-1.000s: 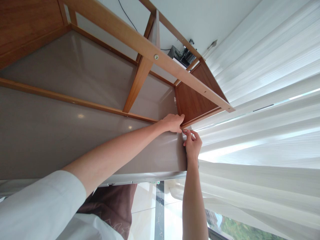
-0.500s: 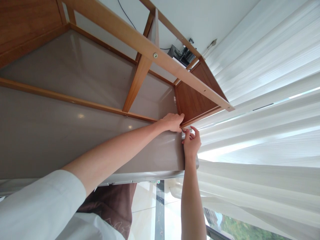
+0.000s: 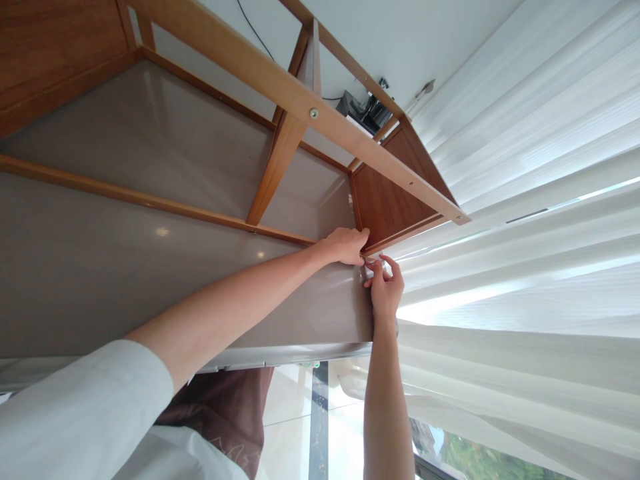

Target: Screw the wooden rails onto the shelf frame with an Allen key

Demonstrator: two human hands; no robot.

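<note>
A brown wooden frame (image 3: 280,148) lies on a glossy grey tabletop (image 3: 200,287), with a solid panel (image 3: 395,193) at its right end. My left hand (image 3: 346,245) is closed round the lower corner, where the long lower rail (image 3: 200,212) meets that panel. Just right of it is my right hand (image 3: 386,287), its thumb and fingers bent around a thin metal piece (image 3: 370,260) that looks like a hex key. One end of this piece reaches the corner beside my left fingertips. The exact contact there is too small to make out.
A bolt head (image 3: 313,113) shows on the upper rail. White curtains (image 3: 525,267) hang close on the right. Behind the frame sits a dark object (image 3: 367,110) with a cable. Below the table edge are brown cloth (image 3: 225,413) and a tiled floor (image 3: 290,427).
My right hand has shifted slightly right, its fingers turning a little at the corner. My left hand holds the same place on the frame.
</note>
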